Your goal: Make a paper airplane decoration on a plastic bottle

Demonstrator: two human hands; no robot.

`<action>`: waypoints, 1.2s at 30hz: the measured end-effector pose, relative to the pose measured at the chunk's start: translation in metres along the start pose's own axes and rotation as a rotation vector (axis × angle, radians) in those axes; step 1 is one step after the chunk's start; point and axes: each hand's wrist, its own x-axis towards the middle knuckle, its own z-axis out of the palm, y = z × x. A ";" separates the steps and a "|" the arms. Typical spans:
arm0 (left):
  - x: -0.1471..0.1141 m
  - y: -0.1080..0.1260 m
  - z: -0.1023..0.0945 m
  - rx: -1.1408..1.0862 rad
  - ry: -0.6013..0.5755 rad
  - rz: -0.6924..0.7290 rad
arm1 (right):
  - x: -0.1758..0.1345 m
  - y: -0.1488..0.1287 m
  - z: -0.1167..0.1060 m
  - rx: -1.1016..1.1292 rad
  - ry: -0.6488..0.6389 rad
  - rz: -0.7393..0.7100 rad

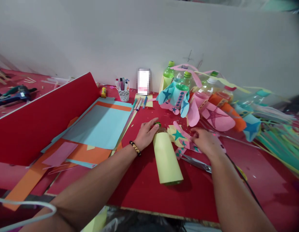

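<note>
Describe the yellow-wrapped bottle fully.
The bottle lies on its side on the red tabletop, base toward the person. Plain pale yellow, paper-like wrapping covers its body; a clear-looking shoulder and green cap show at the far end, a greenish rim at the base. The left hand is around the cap end.

The bottle (167,158) wears plain pale yellow with a green cap (159,124). Pink and yellow cutouts (179,135) bear teal stars. The tabletop (144,190) is red, the pen cup (124,95) black-and-white patterned.

Matt yellow paper (166,158) wraps a round plastic bottle (162,130) by the left fingers (151,122). By the right fingers (195,130), glossy silver-metal scissors (197,163).
</note>
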 end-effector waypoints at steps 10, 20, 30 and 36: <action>0.005 -0.008 0.000 -0.235 -0.011 -0.030 | 0.006 0.007 0.006 0.088 0.370 -0.038; 0.003 -0.007 0.000 -0.339 0.011 -0.029 | -0.021 -0.034 0.023 -0.044 0.143 -0.530; 0.001 0.005 -0.004 -0.410 0.003 -0.069 | -0.025 -0.040 0.021 -0.206 -0.050 -0.436; 0.000 0.006 -0.006 -0.415 0.018 -0.104 | -0.024 -0.040 0.019 -0.183 -0.021 -0.444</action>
